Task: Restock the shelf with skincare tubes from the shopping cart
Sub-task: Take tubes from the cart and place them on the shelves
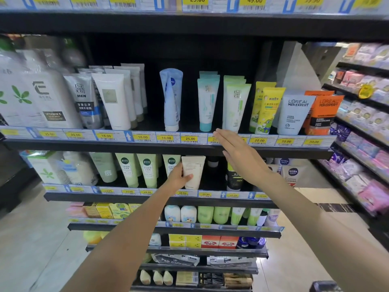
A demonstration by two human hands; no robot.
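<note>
My left hand (178, 177) grips a cream skincare tube (193, 170), cap down, in front of the second shelf, beside a row of pale green tubes (137, 168). My right hand (237, 153) is raised with straight fingers and holds nothing. Its fingertips reach the price rail (147, 137) of the upper shelf, just below a light green tube (235, 106). On that upper shelf also stand a blue Nivea tube (171, 98) and a teal-capped tube (207, 102). A dark gap lies on the second shelf to the right of the cream tube.
White bottles and white tubes (113, 100) fill the upper shelf's left; yellow, grey and orange tubes (294, 111) fill its right. Lower shelves hold boxes and bottles. A second rack (362, 123) of packets runs along the right. A dark cart corner (325, 286) shows at bottom right.
</note>
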